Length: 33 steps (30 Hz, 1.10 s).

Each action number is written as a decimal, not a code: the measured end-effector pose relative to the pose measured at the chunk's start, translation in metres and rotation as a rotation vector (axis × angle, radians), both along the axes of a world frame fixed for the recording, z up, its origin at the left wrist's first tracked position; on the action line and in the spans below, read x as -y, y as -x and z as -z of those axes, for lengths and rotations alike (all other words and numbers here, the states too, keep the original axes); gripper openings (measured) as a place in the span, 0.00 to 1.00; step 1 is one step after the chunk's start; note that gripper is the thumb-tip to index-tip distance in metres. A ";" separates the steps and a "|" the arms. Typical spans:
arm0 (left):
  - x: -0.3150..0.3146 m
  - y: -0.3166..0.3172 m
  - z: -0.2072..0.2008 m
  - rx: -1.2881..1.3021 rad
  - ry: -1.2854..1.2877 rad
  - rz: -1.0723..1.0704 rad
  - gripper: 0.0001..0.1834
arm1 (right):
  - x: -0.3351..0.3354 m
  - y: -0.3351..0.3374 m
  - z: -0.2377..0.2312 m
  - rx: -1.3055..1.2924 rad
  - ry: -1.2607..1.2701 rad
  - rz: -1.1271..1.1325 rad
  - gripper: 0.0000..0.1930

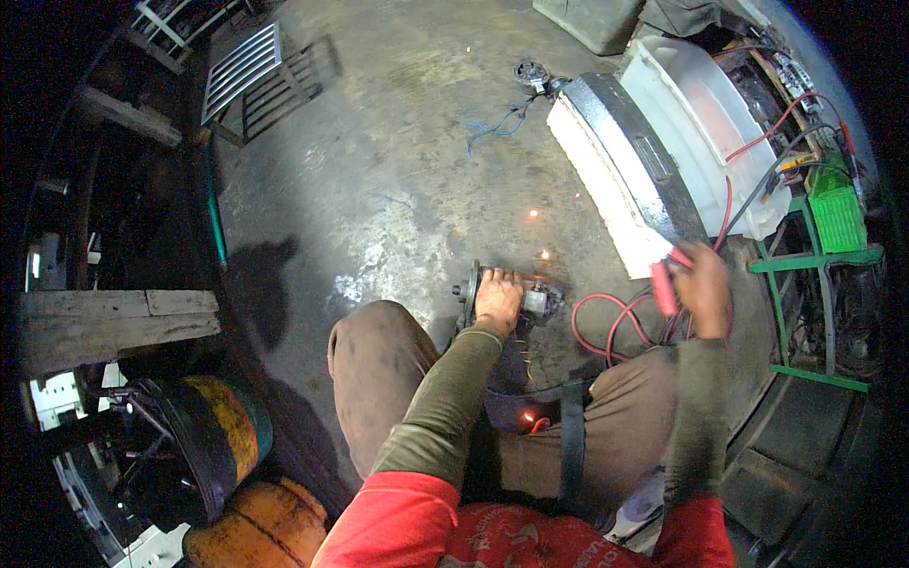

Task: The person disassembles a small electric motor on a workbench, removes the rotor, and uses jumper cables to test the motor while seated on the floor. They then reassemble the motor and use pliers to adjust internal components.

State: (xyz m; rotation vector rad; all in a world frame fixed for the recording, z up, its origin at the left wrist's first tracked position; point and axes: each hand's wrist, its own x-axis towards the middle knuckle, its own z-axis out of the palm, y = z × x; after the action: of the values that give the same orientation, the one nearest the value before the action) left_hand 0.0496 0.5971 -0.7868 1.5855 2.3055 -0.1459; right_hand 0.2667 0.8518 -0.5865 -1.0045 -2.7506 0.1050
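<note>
I sit on the floor with my legs bent. My left hand [499, 301] lies over a dark, cylindrical motor-like metal part [536, 302] on the floor, its fingers curled round the top and pressing down. On the right, my right hand [702, 290] is closed on a red-handled cable clamp [665, 290]; motion blurs that hand a little. Red and dark cables [606, 327] loop on the floor between my hands. Glowing orange sparks [544, 255] show just beyond the metal part, and more glow close to my lap.
A long black-and-white block [606, 170] and a translucent plastic tub [663, 85] stand at the right. Beyond them are a green basket [838, 210] and a green metal frame [816, 259]. A small round part with blue wires [497, 128] lies ahead. Left are wooden beams [118, 317] and a striped drum [222, 426].
</note>
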 end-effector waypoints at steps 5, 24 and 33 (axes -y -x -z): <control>-0.001 -0.001 0.000 -0.014 -0.055 -0.014 0.19 | -0.080 -0.194 0.047 0.319 0.202 0.528 0.19; -0.046 0.066 0.000 0.448 0.200 -0.507 0.33 | 0.248 0.018 0.068 0.403 0.652 0.016 0.42; -0.041 0.067 -0.015 0.494 0.191 -0.658 0.31 | 0.267 0.061 0.154 0.370 0.226 0.110 0.21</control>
State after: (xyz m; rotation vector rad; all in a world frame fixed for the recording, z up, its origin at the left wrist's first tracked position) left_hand -0.0176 0.6382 -0.7717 0.6189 2.1900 0.1651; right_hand 0.2053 0.5853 -0.7406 -1.3532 -3.0569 0.2386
